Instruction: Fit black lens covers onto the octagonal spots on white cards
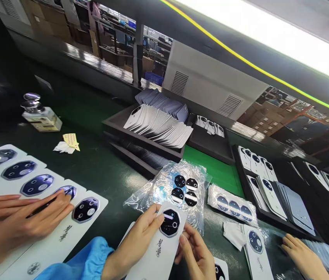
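Note:
My left hand, in a blue sleeve, grips a white phone back cover by its left edge, thumb resting beside the black octagonal camera ring. My right hand is curled against the cover's right edge just below the ring, fingers pressed together on it. Just beyond the cover lies a clear plastic bag holding several black camera rings.
At left, another person's hands rest on a row of white covers. A third person's hand shows at lower right. Dark trays of stacked covers stand behind, more trays at right. A small bottle sits far left.

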Demonstrator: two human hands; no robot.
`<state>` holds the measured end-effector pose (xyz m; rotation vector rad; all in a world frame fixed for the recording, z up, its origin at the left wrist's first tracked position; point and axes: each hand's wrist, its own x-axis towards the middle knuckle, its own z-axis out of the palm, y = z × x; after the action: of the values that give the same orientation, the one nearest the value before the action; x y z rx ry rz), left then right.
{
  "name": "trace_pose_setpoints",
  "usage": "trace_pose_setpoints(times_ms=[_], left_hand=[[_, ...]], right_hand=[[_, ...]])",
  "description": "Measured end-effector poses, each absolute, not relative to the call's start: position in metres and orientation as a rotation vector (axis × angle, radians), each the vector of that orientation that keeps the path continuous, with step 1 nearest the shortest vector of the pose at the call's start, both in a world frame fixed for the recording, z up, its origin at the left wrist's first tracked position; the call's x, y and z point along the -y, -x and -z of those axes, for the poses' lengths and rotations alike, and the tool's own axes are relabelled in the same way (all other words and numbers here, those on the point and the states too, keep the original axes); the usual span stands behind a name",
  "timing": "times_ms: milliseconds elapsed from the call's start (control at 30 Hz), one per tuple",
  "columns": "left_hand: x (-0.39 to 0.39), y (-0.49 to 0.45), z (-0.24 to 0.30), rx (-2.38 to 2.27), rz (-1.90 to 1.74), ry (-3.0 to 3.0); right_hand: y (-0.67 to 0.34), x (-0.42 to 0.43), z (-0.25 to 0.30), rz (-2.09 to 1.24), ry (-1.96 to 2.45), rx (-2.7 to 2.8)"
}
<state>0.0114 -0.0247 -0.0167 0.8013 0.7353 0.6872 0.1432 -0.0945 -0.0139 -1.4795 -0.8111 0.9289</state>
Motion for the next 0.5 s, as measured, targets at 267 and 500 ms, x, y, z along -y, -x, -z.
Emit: trace_pose_setpoints(times_ms=[267,500], left_hand=[[0.0264,-0.0135,0.0191,-0.762,-0.689,-0.817],[0.022,-0.0117,0.0127,-0.735,-0.673,-0.834]], right_hand=[[-0.14,0.0877,0.0064,-1.069,1.415,0.649],[-0.1408,0.0844,0.0071,-1.115,1.419,0.631]])
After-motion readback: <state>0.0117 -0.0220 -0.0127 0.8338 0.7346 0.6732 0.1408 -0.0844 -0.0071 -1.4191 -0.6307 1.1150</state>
